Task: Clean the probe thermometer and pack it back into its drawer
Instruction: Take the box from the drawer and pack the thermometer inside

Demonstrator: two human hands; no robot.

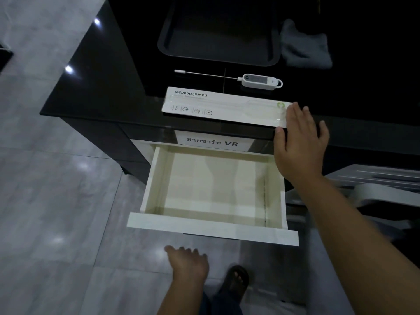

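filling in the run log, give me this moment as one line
drawer: open, empty | thermometer: on counter, out of box | box: at counter edge | right hand: open, by box end | left hand: open, below drawer front

We saw the white probe thermometer (pixel 259 81) lying flat at upper centre, its thin probe pointing left, just above its white package (pixel 225 109), while the pale drawer (pixel 211 228) stood pulled open at centre.

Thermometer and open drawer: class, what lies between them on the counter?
In the head view, the white package lies between the thermometer and the drawer, at the counter's front edge.
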